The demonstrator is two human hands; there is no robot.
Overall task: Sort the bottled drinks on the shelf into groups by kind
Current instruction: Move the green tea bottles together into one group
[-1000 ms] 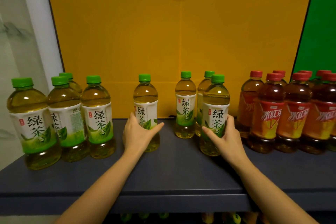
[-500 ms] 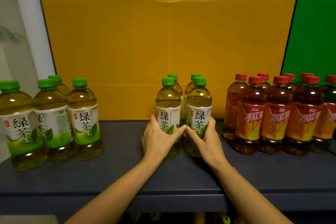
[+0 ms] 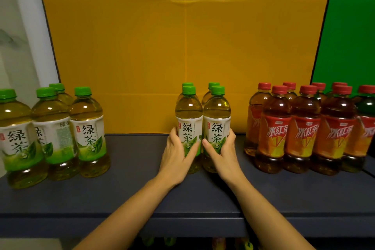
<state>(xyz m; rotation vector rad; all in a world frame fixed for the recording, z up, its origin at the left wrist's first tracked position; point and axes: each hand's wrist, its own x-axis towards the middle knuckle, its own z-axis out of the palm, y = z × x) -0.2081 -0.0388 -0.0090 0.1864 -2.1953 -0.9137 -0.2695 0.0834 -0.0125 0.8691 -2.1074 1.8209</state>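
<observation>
Head view: I see the person's left hand [image 3: 178, 156] curled round the lower label of a clear plastic green-tea bottle with a green cap [image 3: 188, 115], thumb across the front. The right hand [image 3: 224, 154] wraps likewise round a second green-capped green-tea bottle [image 3: 216, 115] touching the first. Both stand upright midway along the dark grey shelf [image 3: 132, 189], two more green caps [image 3: 213, 85] just behind. Four matching bottles [image 3: 89, 128] cluster at the left end; red-capped brown iced-tea bottles [image 3: 304, 128] crowd the right end, well apart
</observation>
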